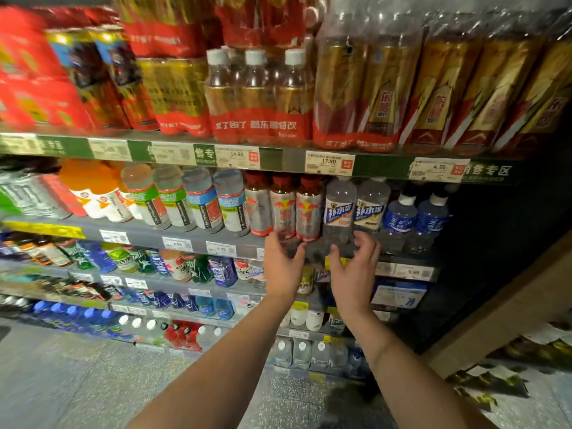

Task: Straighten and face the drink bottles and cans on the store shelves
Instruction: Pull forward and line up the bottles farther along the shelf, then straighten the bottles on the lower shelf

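Both my hands reach up toward the second shelf [198, 239]. My left hand [283, 264] has relaxed fingers, its tips just under three red-capped bottles with red-and-silver labels [286, 205]. My right hand [356, 267] has loosely curled fingers and holds nothing; it hovers below two clear bottles with blue-and-white labels [354, 209]. Neither hand grips a bottle. Two blue water bottles with white caps [416, 219] stand to the right. The bottles stand upright with labels facing out.
Shrink-wrapped packs of gold-and-red bottles [387, 88] fill the top shelf [294, 159]. Green- and blue-labelled bottles [192, 202] and orange ones [93, 190] stand to the left. Lower shelves hold more drinks. A dark wall and a wooden edge [510, 305] close the right side.
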